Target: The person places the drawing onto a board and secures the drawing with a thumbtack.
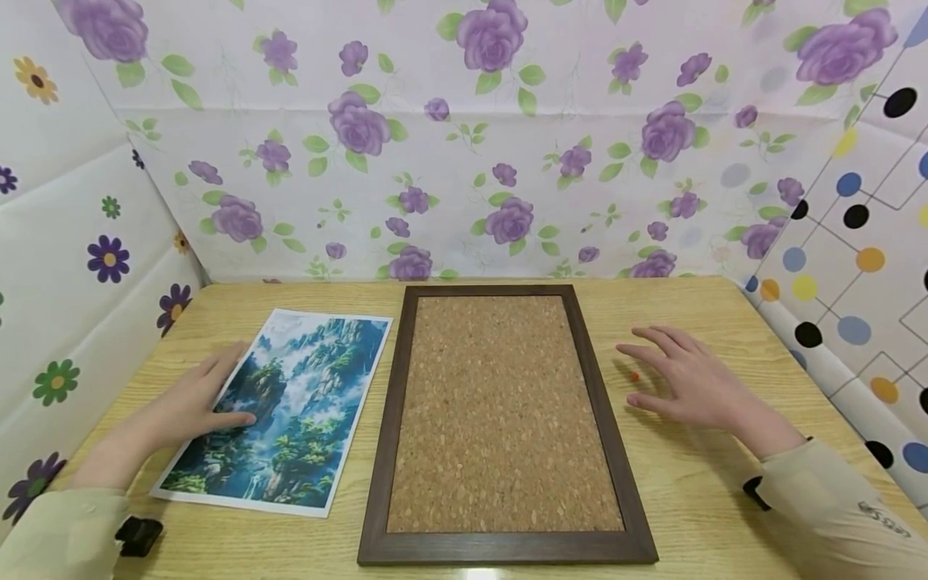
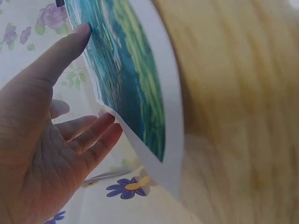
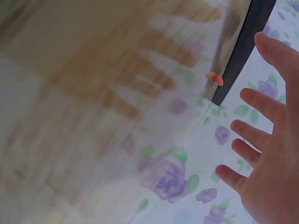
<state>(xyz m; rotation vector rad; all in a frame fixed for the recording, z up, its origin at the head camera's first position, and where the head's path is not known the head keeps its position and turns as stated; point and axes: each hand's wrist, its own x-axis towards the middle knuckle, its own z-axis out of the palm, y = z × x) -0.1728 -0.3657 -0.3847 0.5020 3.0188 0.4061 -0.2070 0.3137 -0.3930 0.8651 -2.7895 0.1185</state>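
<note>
A landscape print [image 1: 312, 387] with a white border, showing blue-green mountains and waterfalls, lies on the left of the table. At its left edge is my left hand [image 1: 192, 403]; the thumb lies over the picture and the fingertips meet the edge, which bends slightly in the left wrist view. An orange push pin [image 3: 216, 78] lies on the table right of the cork board [image 1: 500, 419], which has a dark brown frame. My right hand [image 1: 689, 379] hovers around the pin with fingers spread and holds nothing.
The wood-grain table [image 1: 696, 499] is bordered by a purple-rose backdrop [image 1: 435, 145] behind, a flowered sheet [image 1: 72, 266] at left and a dotted sheet [image 1: 855, 266] at right. The board stands between the two hands.
</note>
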